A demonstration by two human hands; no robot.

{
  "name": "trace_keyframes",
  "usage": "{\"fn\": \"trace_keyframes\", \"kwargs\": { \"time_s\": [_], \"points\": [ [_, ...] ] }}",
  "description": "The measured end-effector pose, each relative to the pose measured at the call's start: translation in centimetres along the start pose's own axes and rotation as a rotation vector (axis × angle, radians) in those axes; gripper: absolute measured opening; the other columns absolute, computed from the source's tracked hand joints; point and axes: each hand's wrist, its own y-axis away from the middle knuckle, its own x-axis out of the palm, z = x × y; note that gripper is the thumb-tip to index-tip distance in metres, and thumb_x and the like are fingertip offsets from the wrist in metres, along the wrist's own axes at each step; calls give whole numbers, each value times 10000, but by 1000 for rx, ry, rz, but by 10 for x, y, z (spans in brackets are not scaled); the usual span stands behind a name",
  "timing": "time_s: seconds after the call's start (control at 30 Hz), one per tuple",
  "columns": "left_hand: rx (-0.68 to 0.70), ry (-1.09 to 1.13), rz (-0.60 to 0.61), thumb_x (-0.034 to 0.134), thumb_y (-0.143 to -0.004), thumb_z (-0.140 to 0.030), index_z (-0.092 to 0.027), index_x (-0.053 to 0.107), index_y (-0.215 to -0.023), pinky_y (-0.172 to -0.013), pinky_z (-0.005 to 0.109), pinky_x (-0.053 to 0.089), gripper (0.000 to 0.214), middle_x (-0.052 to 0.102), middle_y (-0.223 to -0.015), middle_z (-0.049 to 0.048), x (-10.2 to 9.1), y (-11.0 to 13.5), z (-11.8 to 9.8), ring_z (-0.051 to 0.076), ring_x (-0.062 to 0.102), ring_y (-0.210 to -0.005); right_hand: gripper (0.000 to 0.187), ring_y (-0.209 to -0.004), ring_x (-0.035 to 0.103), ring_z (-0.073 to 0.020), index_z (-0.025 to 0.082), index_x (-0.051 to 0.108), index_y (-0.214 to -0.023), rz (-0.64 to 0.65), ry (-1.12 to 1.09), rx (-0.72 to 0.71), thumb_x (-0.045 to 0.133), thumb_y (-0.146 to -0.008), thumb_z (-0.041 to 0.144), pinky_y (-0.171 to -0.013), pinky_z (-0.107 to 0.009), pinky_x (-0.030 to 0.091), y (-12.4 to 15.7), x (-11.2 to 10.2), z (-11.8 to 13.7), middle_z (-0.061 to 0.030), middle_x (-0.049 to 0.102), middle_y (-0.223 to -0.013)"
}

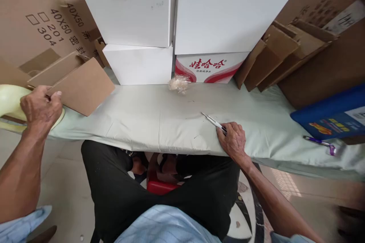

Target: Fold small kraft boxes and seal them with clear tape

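My left hand [41, 108] is closed on the near corner of a flat brown cardboard piece [84, 87] that juts over the left end of a table covered in pale green cloth [159, 121]. A pale yellow rounded object [10, 102] lies under that hand. My right hand [233, 140] rests at the table's front edge, fingers curled round the handles of small metal scissors [212, 120], whose blades point up and to the left on the cloth.
White boxes [137, 11] and a red-and-white printed carton [209, 69] are stacked along the back. Brown cardboard sheets [285, 53] lean at the right, printed cartons at the left. A blue box [330, 115] and a purple-handled tool [321, 143] lie at right. A crumpled plastic wad [179, 82] sits mid-table.
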Motion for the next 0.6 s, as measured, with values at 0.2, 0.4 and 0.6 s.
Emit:
{"fn": "trace_keyframes", "kwargs": {
  "time_s": [0.2, 0.4, 0.6],
  "points": [
    [61, 625, 164, 662, -766, -436, -160, 717, -1043, -680, 262, 444, 395, 552, -680, -56, -28, 81, -3, 139, 487, -651, 316, -1087, 586, -357, 171, 726, -1191, -77, -101, 59, 610, -1003, 397, -909, -471, 489, -10, -7, 17, -191, 687, -1160],
    [122, 953, 470, 712, -739, -520, -196, 697, -924, -514, 254, 381, 374, 511, -592, -52, -13, 114, -37, 132, 439, -541, 468, -1105, 672, -295, 231, 668, -1376, 56, -720, -6, 655, -988, 493, -961, -456, 573, -33, -37, 96, -158, 685, -1329],
    [101, 1102, 710, 785, -672, -598, -147, 699, -1030, -466, 236, 437, 582, 613, -724, -6, 26, 142, -64, 103, 475, -519, 688, -964, 732, -240, 217, 658, -1405, 426, -1169, 61, 729, -907, 686, -789, -345, 611, -25, -54, 154, -111, 752, -1240]
  ]
}}
